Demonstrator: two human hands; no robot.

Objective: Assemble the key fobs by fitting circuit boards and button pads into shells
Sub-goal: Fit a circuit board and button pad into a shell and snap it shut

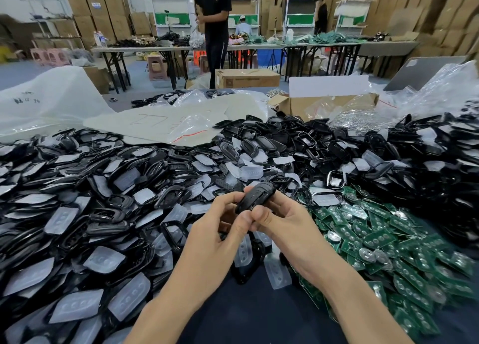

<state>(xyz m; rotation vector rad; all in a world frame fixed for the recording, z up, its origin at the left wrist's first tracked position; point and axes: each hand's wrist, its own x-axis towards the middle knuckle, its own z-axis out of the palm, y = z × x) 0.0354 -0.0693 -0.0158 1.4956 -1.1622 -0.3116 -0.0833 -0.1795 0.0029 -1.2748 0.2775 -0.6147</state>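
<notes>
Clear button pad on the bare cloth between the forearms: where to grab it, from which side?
Pinch the button pad across its narrow width at the near end, coming from above on the person's side. It lies flat, and that end sits on bare table, while a black shell and circuit boards crowd the other sides.

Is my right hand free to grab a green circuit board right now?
Probably not yet: the right hand grips the black shell with the left hand. The circuit boards lie uncovered just beside it.
</notes>
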